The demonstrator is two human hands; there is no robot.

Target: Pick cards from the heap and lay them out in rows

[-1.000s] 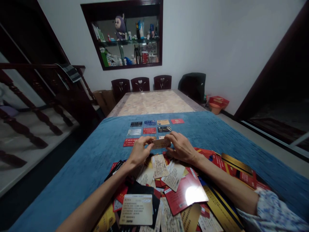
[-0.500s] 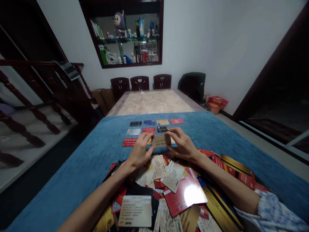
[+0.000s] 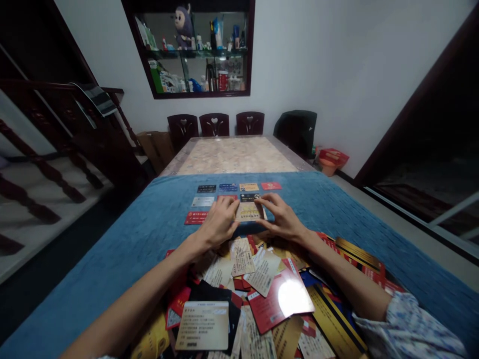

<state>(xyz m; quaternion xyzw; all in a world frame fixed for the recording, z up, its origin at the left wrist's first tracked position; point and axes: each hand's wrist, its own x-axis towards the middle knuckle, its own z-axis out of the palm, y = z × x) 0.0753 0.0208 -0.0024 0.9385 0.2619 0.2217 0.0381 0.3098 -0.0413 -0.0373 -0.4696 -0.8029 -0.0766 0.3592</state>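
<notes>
From the head view, a cream card [image 3: 249, 212] is held between two hands—its left end pinched by the left hand [image 3: 220, 219], its right end by the right hand [image 3: 280, 217]. It is placed midway between the side edges of the tabletop [image 3: 239, 152], just beyond the card pile [image 3: 262, 274] heaped towards the near edge; whether the blue cloth [image 3: 123, 259] is touched cannot be told. Light and stiff, it should be judged—slippery too, given the glare thrown off a red card [image 3: 269, 304]. Little risk of breakage is expected; the short ends are best gripped, with the printed face left free.
</notes>
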